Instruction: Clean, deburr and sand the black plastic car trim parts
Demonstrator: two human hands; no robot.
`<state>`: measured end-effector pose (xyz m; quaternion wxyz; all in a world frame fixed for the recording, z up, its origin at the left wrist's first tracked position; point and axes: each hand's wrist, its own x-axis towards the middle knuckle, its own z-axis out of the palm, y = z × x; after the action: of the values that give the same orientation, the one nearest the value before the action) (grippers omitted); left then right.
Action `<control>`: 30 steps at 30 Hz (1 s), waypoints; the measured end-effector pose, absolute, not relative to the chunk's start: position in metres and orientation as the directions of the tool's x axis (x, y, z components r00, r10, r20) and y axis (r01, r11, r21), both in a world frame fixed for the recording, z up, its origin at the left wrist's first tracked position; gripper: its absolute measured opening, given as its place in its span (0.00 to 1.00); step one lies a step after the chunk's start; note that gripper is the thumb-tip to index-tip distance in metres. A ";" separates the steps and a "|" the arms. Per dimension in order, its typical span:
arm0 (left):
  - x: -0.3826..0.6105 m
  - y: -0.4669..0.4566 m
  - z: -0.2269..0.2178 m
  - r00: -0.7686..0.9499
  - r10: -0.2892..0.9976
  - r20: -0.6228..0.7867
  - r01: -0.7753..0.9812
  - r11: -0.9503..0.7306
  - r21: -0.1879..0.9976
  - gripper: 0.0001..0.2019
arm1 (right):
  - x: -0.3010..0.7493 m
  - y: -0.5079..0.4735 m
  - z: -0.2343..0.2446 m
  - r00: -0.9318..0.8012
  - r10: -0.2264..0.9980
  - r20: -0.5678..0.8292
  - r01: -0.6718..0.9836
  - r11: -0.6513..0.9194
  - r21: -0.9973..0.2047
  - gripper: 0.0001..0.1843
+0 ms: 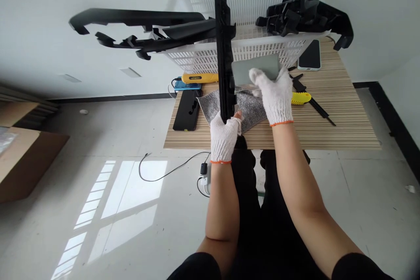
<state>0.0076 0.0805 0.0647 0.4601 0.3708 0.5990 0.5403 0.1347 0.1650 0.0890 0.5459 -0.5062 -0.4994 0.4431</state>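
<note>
My left hand (224, 136), in a white knit glove, is closed around the near end of a long black plastic strip (224, 48) that stands up and reaches over the basket. My right hand (274, 94), also gloved, grips a flat grey block (256, 68) and holds it against the strip's right side. Under both hands a grey cloth (249, 107) lies on the small wooden table (328, 131).
A white plastic basket (249, 48) at the table's far edge holds several black plastic parts (138, 30). A yellow utility knife (300, 98), black trimmings, a phone (310, 56), a second dark phone (187, 110) and a yellow tool (199, 78) lie around. A cardboard box (19, 157) stands on the floor at left.
</note>
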 end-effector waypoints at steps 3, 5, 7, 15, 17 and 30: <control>0.007 0.080 0.065 -0.286 0.948 -0.140 -0.036 0.136 0.990 0.12 | 0.132 0.164 0.087 0.000 0.994 0.108 0.050 0.108 -0.993 0.30; 0.007 0.080 0.065 -0.267 0.953 -0.140 -0.056 0.130 0.990 0.11 | 0.126 0.164 0.086 -0.036 0.993 0.112 0.064 0.114 -0.991 0.30; 0.007 0.080 0.065 -0.262 0.955 -0.138 -0.071 0.124 0.990 0.10 | 0.119 0.163 0.087 0.049 0.989 0.140 0.107 0.135 -0.985 0.30; 0.006 0.081 0.061 -0.287 0.947 -0.147 -0.081 0.129 0.988 0.11 | 0.129 0.151 0.105 0.028 0.992 0.119 -0.019 0.120 -0.993 0.19; 0.006 0.081 0.061 -0.290 0.946 -0.148 -0.078 0.131 0.988 0.11 | 0.138 0.147 0.108 -0.030 0.998 0.057 -0.053 0.055 -0.997 0.17; 0.008 0.080 0.066 -0.284 0.945 -0.165 -0.091 0.145 0.985 0.10 | 0.143 0.148 0.104 -0.065 0.994 0.084 -0.313 0.060 -0.948 0.22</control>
<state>0.0077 0.0798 0.0662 0.4760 0.3627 0.5882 0.5439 0.1428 0.1483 0.1040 0.5705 -0.3767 -0.4521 0.5729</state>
